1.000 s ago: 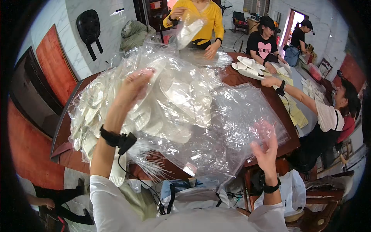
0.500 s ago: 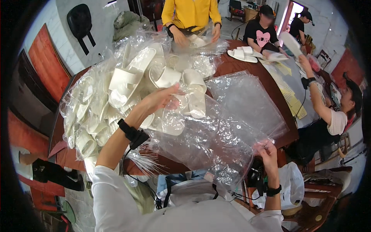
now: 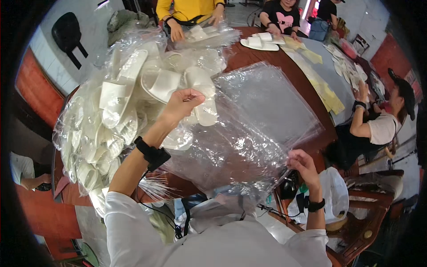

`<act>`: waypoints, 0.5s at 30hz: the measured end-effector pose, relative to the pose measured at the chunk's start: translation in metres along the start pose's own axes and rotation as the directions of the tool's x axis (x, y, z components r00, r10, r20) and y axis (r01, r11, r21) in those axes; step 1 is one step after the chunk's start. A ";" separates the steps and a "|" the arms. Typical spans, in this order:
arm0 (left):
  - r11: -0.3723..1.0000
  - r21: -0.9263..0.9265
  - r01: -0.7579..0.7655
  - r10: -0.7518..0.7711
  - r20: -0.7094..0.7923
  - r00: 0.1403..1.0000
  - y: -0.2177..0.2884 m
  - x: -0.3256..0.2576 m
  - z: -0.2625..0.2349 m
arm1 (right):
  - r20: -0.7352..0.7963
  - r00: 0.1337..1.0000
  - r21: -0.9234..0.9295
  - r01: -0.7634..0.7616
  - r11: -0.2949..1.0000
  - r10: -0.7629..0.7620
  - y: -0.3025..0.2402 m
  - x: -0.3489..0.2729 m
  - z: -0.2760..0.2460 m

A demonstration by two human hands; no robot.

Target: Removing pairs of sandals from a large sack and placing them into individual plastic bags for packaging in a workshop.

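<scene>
My left hand (image 3: 183, 106) is closed in a pinch at the upper left corner of a large clear plastic bag (image 3: 231, 147), in front of the white slippers. At the bag's opposite side my right hand (image 3: 305, 165) pinches its edge. Between my hands the bag hangs spread and wrinkled over the table's near edge. Just beyond it lies a flat stack of clear plastic bags (image 3: 271, 102). A heap of white slippers (image 3: 116, 99), many wrapped in clear plastic, rises on the left, close to my left hand.
White ties (image 3: 155, 187) lie at the brown table's (image 3: 249, 58) near edge. Across it, a person in yellow (image 3: 187, 11) handles a bagged slipper. White slippers (image 3: 262, 41) and yellow sheets (image 3: 331, 100) lie toward the right, where others sit. A wooden chair (image 3: 369, 218) stands near my right arm.
My left fingers, spread before, are now pinched together. The view has shifted, so the table sits higher and further left. The person at right has lowered the raised arm that held a white slipper.
</scene>
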State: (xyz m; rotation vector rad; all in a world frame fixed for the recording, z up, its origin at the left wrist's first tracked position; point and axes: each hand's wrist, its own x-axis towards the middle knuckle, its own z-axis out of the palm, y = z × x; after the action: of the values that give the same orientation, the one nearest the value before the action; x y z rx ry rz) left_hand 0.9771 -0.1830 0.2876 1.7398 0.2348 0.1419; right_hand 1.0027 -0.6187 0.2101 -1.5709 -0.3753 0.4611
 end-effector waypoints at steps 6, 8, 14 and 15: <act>0.953 0.232 -0.194 0.144 0.218 0.965 0.025 0.005 0.050 | 0.041 0.995 0.011 0.096 0.995 -0.096 -0.042 0.018 -0.025; 0.938 0.078 -0.338 0.290 0.359 0.887 0.011 0.019 0.070 | 0.078 0.987 -0.127 0.146 0.981 -0.137 -0.057 0.040 -0.010; 0.910 0.092 -0.404 0.331 0.423 0.843 0.020 0.026 0.133 | 0.148 0.985 -0.163 0.114 0.980 -0.090 -0.083 0.089 0.046; 0.913 0.105 -0.394 0.317 0.424 0.848 0.018 0.026 0.131 | 0.181 0.981 -0.181 0.107 0.978 -0.074 -0.080 0.096 0.048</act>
State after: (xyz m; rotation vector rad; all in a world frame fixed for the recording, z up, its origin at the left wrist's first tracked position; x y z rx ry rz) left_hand 1.0339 -0.3056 0.2807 1.9457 -0.3954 0.0318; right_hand 1.0638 -0.5243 0.2832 -1.6951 -0.6383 0.5049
